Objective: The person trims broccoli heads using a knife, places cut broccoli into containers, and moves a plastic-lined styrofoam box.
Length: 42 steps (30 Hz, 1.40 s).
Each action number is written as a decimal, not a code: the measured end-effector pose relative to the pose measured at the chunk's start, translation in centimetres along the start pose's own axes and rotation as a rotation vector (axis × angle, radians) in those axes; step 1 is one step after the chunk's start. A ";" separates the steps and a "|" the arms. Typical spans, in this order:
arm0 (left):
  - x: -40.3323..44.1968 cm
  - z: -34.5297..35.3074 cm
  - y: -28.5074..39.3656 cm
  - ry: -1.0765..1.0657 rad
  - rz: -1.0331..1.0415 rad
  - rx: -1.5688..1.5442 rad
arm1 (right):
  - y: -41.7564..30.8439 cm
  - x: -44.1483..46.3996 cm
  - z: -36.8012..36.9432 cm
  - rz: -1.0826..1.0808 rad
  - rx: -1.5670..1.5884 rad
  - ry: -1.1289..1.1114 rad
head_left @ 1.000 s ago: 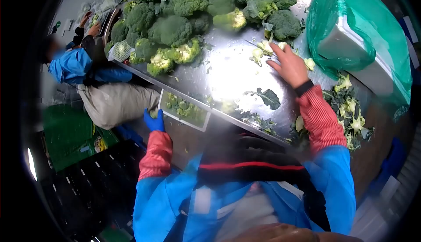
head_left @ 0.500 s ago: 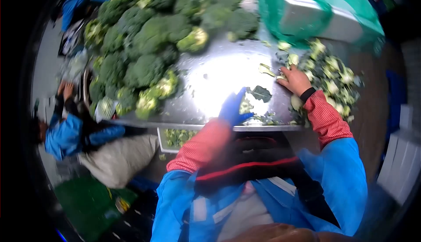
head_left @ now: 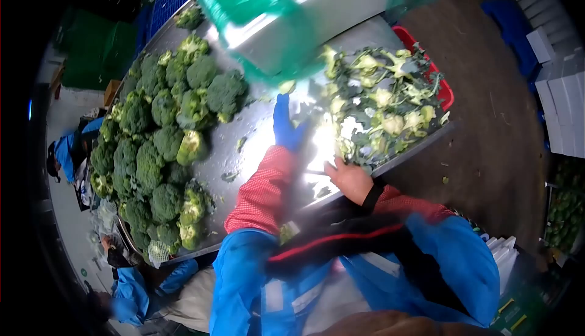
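Observation:
My left hand [head_left: 286,127], in a blue glove, lies over the shiny metal table [head_left: 222,214] with its fingers stretched out. A pale green stem piece [head_left: 287,86] sits just past its fingertips. Bare and with fingers bent, my right hand [head_left: 352,181] is low at the table's front edge. A thin dark line runs by its fingertips; what it is, or whether the hand grips it, I cannot make out. Beside and beyond that hand spreads a pile of broccoli stem and leaf trimmings [head_left: 381,98]. Several broccoli heads [head_left: 164,141] are heaped on the left.
A white box in green plastic film [head_left: 304,25] stands at the table's far side. A red container [head_left: 448,92] shows behind the trimmings. Another person [head_left: 129,293] in blue is at lower left. White boxes [head_left: 563,104] are stacked at right.
The view has turned to the right, and the broccoli heap appears farther left. My right hand has come back from the trimmings to the table's front edge. My left hand now points away from me.

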State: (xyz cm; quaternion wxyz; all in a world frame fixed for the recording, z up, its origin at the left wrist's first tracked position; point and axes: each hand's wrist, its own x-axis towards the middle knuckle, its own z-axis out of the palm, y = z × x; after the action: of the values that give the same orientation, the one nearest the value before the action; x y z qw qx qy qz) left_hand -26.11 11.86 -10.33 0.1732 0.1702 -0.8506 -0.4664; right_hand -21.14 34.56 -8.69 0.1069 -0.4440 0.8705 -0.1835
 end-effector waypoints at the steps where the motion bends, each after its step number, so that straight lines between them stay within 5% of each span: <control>1: 0.6 1.7 1.2 0.012 0.019 -0.058 | 1.1 0.1 -1.2 -0.038 0.005 0.000; 6: 4.7 9.8 8.5 -0.174 0.047 -0.541 | 7.8 -0.4 -6.0 -0.008 0.092 -0.180; 10: 7.7 19.7 8.4 -0.153 -0.002 -0.574 | 18.0 -1.9 -7.9 0.002 0.036 -0.213; 12: 10.0 24.2 5.0 -0.239 0.207 -0.030 | 22.7 -1.4 -9.6 -0.036 -0.066 -0.128; 14: 12.2 27.1 7.3 -0.316 0.285 0.086 | 27.5 -0.7 -11.2 -0.051 -0.148 -0.038; 18: 13.6 27.3 14.4 -0.466 0.070 -0.452 | 33.2 0.5 -16.4 0.140 -0.174 0.050; 21: 11.6 23.3 13.7 -0.236 0.259 -0.185 | 34.4 1.6 -18.0 0.187 -0.076 0.221; 23: 9.7 17.7 11.8 0.059 0.588 0.381 | 33.4 1.2 -17.6 0.128 0.094 0.416; 26: 7.2 10.4 7.3 0.566 0.448 0.630 | 30.4 0.0 -16.5 0.233 0.255 0.255; 28: 7.1 7.1 6.1 0.641 0.118 0.521 | 28.6 -0.7 -14.6 0.194 0.325 0.200; 29: 7.2 6.0 4.5 0.552 -0.110 0.211 | 27.2 -0.8 -13.9 0.179 0.360 0.170; 31: 6.6 8.9 -7.8 0.639 0.183 0.314 | 24.9 0.0 -12.9 0.153 0.434 0.122; 33: 8.0 9.9 -2.0 0.165 -0.264 0.564 | 22.8 0.9 -11.9 0.131 0.509 0.083; 35: 6.8 15.0 -2.0 0.026 -0.203 -0.018 | 21.5 1.8 -10.7 0.268 0.784 0.105; 36: 6.2 17.3 -1.3 0.060 0.043 -0.010 | 20.5 2.8 -10.2 0.339 0.923 0.106; 39: 4.3 14.7 6.5 -0.042 -0.125 -0.339 | 15.8 5.8 -13.7 0.492 1.259 0.162; 42: 0.4 10.8 8.3 -0.197 -0.359 -0.941 | 12.5 8.9 -12.5 0.271 1.437 0.102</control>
State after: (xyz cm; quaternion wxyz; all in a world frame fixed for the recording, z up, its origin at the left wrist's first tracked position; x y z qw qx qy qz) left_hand -32.41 23.84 -8.70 0.0672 0.1725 -0.5180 -0.8351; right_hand -39.85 36.87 -2.73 0.3527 -0.1435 0.5866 -0.7148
